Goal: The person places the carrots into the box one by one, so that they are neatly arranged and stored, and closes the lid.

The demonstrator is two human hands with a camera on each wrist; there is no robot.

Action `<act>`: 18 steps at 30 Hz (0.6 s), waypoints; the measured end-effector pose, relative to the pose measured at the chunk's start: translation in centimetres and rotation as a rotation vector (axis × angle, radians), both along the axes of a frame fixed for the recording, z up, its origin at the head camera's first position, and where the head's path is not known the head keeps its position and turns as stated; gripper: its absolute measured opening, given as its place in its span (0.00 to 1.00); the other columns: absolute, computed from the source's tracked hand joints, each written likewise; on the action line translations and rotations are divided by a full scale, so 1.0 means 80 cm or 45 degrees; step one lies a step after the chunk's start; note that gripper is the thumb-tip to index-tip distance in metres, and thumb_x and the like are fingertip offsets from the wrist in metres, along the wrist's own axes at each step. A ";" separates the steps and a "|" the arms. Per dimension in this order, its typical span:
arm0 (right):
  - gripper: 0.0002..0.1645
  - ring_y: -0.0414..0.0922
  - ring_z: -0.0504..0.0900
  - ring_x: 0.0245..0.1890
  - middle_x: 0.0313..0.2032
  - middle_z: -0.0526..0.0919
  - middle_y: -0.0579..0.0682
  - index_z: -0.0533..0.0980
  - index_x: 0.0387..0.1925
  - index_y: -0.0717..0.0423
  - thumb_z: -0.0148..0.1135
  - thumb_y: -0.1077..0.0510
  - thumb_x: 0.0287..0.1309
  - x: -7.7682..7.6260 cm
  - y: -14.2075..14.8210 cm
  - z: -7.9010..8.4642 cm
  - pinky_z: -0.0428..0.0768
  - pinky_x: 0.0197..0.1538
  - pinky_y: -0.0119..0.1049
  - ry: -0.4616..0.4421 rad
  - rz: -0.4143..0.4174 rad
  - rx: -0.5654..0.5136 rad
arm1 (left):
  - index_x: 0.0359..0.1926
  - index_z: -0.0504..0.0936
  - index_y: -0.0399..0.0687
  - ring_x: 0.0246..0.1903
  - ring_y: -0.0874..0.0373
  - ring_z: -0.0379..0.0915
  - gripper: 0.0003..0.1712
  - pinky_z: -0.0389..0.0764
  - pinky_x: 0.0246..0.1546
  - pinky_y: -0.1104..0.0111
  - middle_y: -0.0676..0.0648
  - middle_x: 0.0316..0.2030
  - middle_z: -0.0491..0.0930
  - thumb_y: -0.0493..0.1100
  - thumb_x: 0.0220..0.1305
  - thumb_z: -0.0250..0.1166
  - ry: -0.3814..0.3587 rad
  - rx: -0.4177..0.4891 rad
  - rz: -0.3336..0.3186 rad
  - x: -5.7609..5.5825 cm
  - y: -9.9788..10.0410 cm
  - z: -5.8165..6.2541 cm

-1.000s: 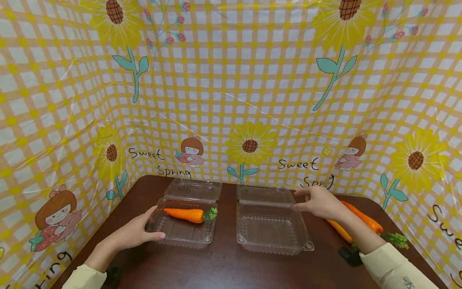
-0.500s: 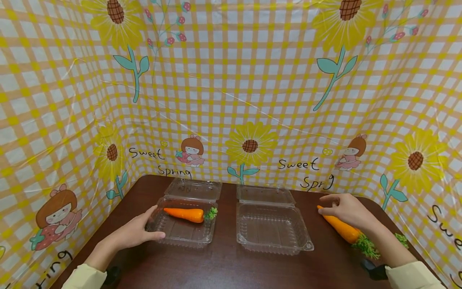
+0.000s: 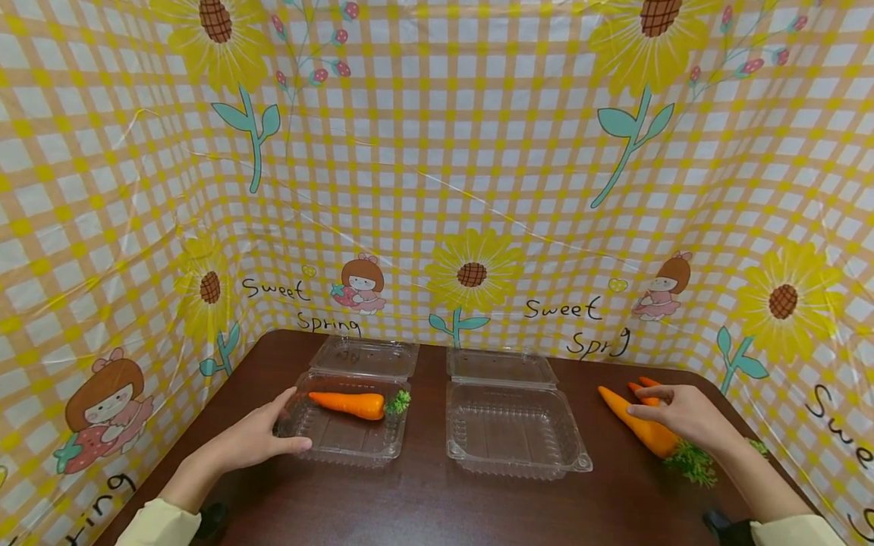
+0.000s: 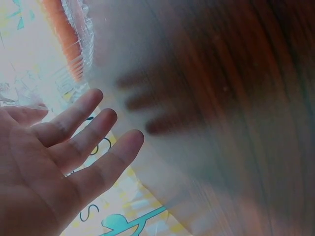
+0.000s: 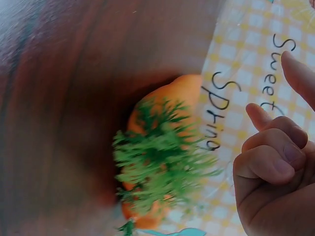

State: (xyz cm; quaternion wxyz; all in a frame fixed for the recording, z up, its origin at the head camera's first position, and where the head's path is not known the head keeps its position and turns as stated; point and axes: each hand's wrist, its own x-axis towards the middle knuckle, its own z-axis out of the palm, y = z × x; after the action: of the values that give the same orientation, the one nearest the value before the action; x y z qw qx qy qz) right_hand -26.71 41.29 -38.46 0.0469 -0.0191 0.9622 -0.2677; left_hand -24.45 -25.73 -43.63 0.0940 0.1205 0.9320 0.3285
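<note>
My left hand is at the left side of a clear plastic clamshell box, thumb and fingers spread around its corner. In the left wrist view the fingers of the left hand are relaxed and apart. Inside that box lies an orange carrot with a green top. My right hand hovers over two more carrots, fingers loosely bent and holding nothing. The nearer carrot shows fully; the farther carrot is mostly hidden by the hand. Carrot greens show in the right wrist view.
A second clear clamshell box stands with its lid folded back, right of the first, nothing inside. Both sit on a dark brown table. A checked, sunflower-printed cloth encloses the back and sides.
My right hand has moved from beside the second box's lid rightward and nearer me, to over the carrots. The left hand and both boxes have stayed put.
</note>
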 end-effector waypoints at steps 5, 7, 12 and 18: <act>0.47 0.38 0.55 0.16 0.09 0.65 0.39 0.70 0.66 0.71 0.65 0.37 0.63 0.003 0.014 -0.013 0.62 0.25 0.35 -0.065 -0.054 -0.070 | 0.79 0.44 0.37 0.62 0.36 0.69 0.62 0.73 0.56 0.40 0.30 0.63 0.70 0.63 0.62 0.69 -0.007 -0.001 0.000 -0.001 0.000 -0.001; 0.47 0.38 0.57 0.16 0.10 0.65 0.39 0.70 0.66 0.71 0.65 0.36 0.63 0.004 0.020 -0.017 0.64 0.26 0.35 -0.093 -0.072 -0.082 | 0.80 0.44 0.38 0.62 0.36 0.69 0.62 0.73 0.56 0.40 0.31 0.64 0.70 0.63 0.62 0.69 -0.010 0.001 0.003 -0.001 0.000 -0.001; 0.47 0.42 0.65 0.20 0.21 0.76 0.55 0.72 0.64 0.73 0.64 0.35 0.63 0.003 0.031 -0.022 0.67 0.27 0.36 -0.093 -0.072 -0.034 | 0.80 0.45 0.38 0.62 0.37 0.70 0.61 0.73 0.56 0.41 0.31 0.63 0.71 0.63 0.61 0.70 -0.002 0.004 0.006 -0.001 0.000 -0.001; 0.46 0.48 0.68 0.22 0.23 0.79 0.55 0.74 0.59 0.76 0.64 0.36 0.63 0.002 0.035 -0.028 0.67 0.28 0.37 -0.093 -0.061 0.032 | 0.79 0.45 0.37 0.60 0.37 0.71 0.61 0.74 0.54 0.41 0.31 0.61 0.72 0.63 0.61 0.70 0.005 -0.005 -0.004 0.001 0.001 0.000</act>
State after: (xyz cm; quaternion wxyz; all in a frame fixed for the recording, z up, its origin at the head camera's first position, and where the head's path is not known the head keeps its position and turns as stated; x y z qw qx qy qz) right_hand -26.53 44.08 -40.72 0.0757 0.0144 0.9633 -0.2572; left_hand -24.41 -25.68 -43.63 0.0928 0.1225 0.9327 0.3264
